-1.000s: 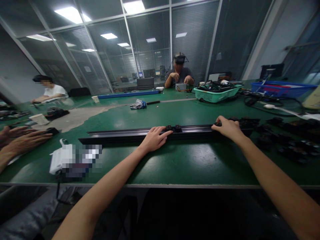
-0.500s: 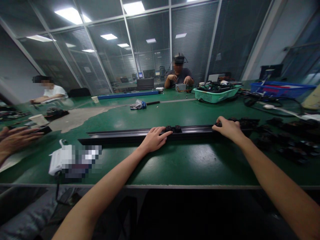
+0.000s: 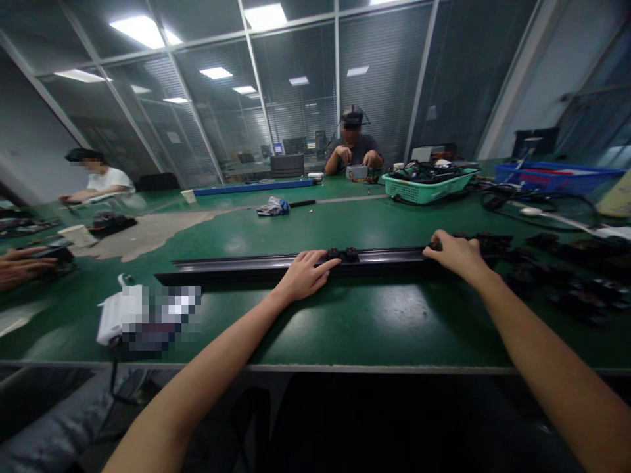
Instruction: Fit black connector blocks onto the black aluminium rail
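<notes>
A long black metal rail (image 3: pixel 236 263) with a shiny channel lies lengthwise across the green table. My left hand (image 3: pixel 306 274) is closed over its middle, fingers across the top and thumb pointing right. Just beyond that thumb, a pair of small black blocks (image 3: pixel 342 253) sits in the channel. Toward the rail's right end, my right hand (image 3: pixel 459 257) pinches a small black part (image 3: pixel 435 245), mostly hidden by the fingers. Several similar dark parts (image 3: pixel 586 292) are heaped to the right of that hand.
A green basket (image 3: pixel 428 189) of cables and a blue basket (image 3: pixel 557 176) stand at the back right. A white adapter (image 3: pixel 121 315) lies front left, near another person's hand (image 3: pixel 22 266). Two people sit farther off, beyond a rag (image 3: pixel 273 206) and a blue bar (image 3: pixel 251 188).
My right hand has shifted slightly right along the rail with the small black part. My left hand stays put. The neighbouring person's hands at left have drawn back toward the picture's edge.
</notes>
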